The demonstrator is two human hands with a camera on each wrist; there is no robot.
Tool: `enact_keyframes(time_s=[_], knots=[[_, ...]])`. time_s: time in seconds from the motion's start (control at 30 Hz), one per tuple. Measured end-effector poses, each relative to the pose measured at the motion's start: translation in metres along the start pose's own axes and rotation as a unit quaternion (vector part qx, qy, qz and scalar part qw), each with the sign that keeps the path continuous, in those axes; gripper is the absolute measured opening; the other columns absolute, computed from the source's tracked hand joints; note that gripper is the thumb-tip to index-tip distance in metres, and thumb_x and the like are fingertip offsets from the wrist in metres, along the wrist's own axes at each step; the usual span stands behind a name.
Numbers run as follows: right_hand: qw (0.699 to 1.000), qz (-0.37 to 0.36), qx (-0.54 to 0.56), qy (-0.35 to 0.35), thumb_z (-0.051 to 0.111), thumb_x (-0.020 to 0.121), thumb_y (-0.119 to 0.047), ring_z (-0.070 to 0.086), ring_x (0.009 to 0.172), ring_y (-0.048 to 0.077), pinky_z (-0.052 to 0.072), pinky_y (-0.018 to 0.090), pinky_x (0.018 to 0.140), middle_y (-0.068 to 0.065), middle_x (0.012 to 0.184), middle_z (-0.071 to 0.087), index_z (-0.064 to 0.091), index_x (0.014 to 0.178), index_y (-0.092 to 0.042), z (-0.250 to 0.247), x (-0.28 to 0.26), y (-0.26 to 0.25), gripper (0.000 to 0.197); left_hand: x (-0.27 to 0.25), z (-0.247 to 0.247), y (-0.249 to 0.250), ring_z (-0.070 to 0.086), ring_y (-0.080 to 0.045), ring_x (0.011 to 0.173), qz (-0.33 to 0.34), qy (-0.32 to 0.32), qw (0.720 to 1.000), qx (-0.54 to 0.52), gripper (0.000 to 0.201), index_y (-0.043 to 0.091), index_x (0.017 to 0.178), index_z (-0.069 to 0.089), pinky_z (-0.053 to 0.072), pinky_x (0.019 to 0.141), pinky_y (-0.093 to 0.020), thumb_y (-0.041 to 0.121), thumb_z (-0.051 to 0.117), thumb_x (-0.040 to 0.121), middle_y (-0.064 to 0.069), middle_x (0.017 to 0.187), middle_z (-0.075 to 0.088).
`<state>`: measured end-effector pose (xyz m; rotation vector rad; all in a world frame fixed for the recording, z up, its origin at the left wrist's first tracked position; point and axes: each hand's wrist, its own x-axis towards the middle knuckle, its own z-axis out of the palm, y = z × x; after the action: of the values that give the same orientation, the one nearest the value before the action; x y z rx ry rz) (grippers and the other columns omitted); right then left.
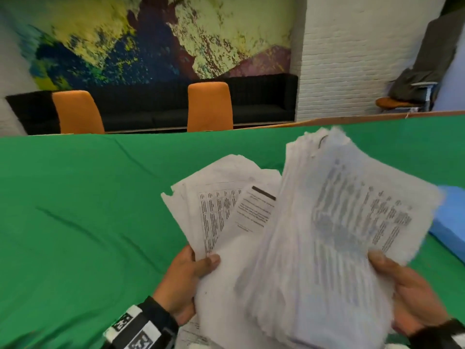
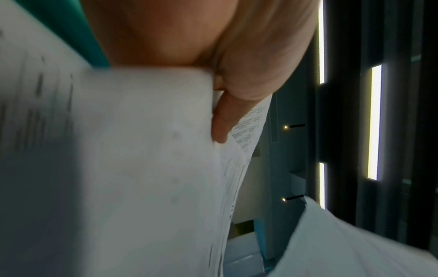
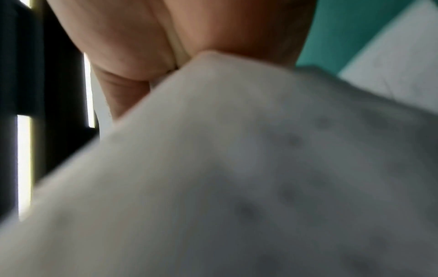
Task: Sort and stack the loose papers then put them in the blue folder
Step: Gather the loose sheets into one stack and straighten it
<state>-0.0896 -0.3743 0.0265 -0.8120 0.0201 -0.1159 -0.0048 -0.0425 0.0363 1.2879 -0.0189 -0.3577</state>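
Two bundles of printed white paper are lifted above the green table. My left hand (image 1: pixel 191 270) grips the left bundle (image 1: pixel 226 210) at its lower edge, thumb on top. My right hand (image 1: pixel 400 285) grips the thicker, motion-blurred right bundle (image 1: pixel 339 235), thumb on its right edge; this bundle overlaps the left one. The blue folder (image 1: pixel 450 222) lies on the table at the right, partly hidden behind the papers. In the left wrist view my left hand (image 2: pixel 220 120) holds the sheets (image 2: pixel 142 168) close to the lens. The right wrist view shows my right hand (image 3: pixel 132 90) behind a blurred stack (image 3: pixel 237 178).
A green cloth (image 1: pixel 88 210) covers the table, with wide bare room on the left. Two orange chairs (image 1: pixel 210 107) stand beyond the far edge before a black bench and a painted wall. More sheets (image 1: pixel 191 333) lie below my left hand.
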Motion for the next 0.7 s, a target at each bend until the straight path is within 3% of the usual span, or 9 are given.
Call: enact_keyframes(time_s=[0.03,0.07,0.13,0.17,0.27,0.33,0.43,0.57,0.7], knots=[[0.997,0.052,0.029,-0.045,0.028,0.096,0.002,0.057,0.124,0.049,0.04,0.072,0.101,0.031,0.142,0.052,0.062,0.136,-0.015,0.006,0.014,0.011,0.055,-0.001,0.009,-0.001,0.07,-0.04,0.109,0.016,0.012,1.0,-0.017,0.038,0.005,0.131,0.058,0.058,0.088,-0.052,-0.007,0.053,0.094,-0.018,0.123,0.071],[0.995,0.094,-0.008,0.032,0.043,0.089,0.001,0.067,0.109,0.047,0.048,0.072,0.09,0.029,0.127,0.065,0.078,0.111,-0.013,0.008,0.015,0.02,0.044,-0.001,0.016,-0.002,0.071,-0.038,0.108,0.032,0.03,0.998,-0.037,0.036,0.007,0.128,0.059,0.058,0.088,-0.051,-0.006,0.053,0.095,-0.015,0.122,0.072],[0.989,0.084,-0.05,0.109,0.062,0.08,-0.004,0.069,0.105,0.046,0.047,0.071,0.094,0.029,0.12,0.069,0.083,0.09,-0.012,0.01,0.017,0.023,0.024,-0.001,0.025,-0.003,0.071,-0.035,0.108,0.056,0.064,0.994,-0.068,0.033,0.009,0.126,0.06,0.054,0.096,-0.053,-0.004,0.052,0.097,-0.012,0.119,0.074],[0.983,0.104,-0.08,0.125,0.075,0.072,-0.009,0.07,0.103,0.044,0.048,0.069,0.094,0.03,0.12,0.068,0.083,0.092,-0.014,0.008,0.02,0.023,0.022,-0.002,0.027,-0.003,0.071,-0.034,0.109,0.069,0.082,0.991,-0.077,0.033,0.009,0.126,0.059,0.051,0.101,-0.055,-0.003,0.052,0.097,-0.011,0.12,0.074],[0.973,0.117,-0.08,0.184,0.101,0.03,-0.017,0.066,0.113,0.043,0.04,0.067,0.106,0.03,0.128,0.064,0.067,0.126,-0.007,-0.004,0.028,0.024,0.102,-0.002,0.03,-0.005,0.07,-0.031,0.112,0.088,0.099,0.989,-0.058,0.032,0.011,0.127,0.06,0.049,0.104,-0.054,-0.001,0.051,0.1,-0.007,0.12,0.074],[0.974,0.123,-0.067,0.18,0.1,0.025,-0.011,0.057,0.125,0.044,0.031,0.065,0.115,0.028,0.13,0.063,0.065,0.124,-0.004,0.0,0.03,0.019,0.106,-0.002,0.031,-0.007,0.07,-0.026,0.113,0.086,0.079,0.993,0.001,0.03,0.013,0.129,0.06,0.05,0.104,-0.051,0.006,0.054,0.1,-0.003,0.12,0.075],[0.978,0.094,-0.112,0.148,0.088,0.046,-0.007,0.064,0.115,0.047,0.034,0.068,0.111,0.027,0.121,0.069,0.066,0.12,-0.006,0.016,0.024,0.001,0.077,-0.002,0.027,-0.001,0.072,-0.028,0.109,0.069,0.025,0.996,0.048,0.032,0.01,0.125,0.065,0.056,0.096,-0.045,0.018,0.057,0.095,-0.008,0.119,0.075],[0.978,0.052,-0.181,0.085,0.064,0.077,-0.005,0.07,0.105,0.045,0.04,0.066,0.107,0.022,0.118,0.072,0.061,0.128,-0.012,0.026,0.023,-0.017,0.051,-0.003,0.021,0.016,0.073,-0.014,0.073,0.069,-0.008,0.99,0.126,0.023,0.006,0.096,0.072,0.055,0.061,-0.021,0.02,0.054,0.1,-0.002,0.083,0.078],[0.972,0.055,-0.215,0.08,0.063,0.077,-0.004,0.071,0.104,0.042,0.045,0.06,0.103,0.02,0.115,0.074,0.057,0.132,-0.01,0.035,0.028,-0.016,0.056,-0.002,0.013,0.025,0.067,-0.025,0.081,0.086,-0.012,0.982,0.166,0.042,0.011,0.075,0.076,0.051,0.08,-0.038,0.053,0.071,0.077,-0.008,0.085,0.073]])
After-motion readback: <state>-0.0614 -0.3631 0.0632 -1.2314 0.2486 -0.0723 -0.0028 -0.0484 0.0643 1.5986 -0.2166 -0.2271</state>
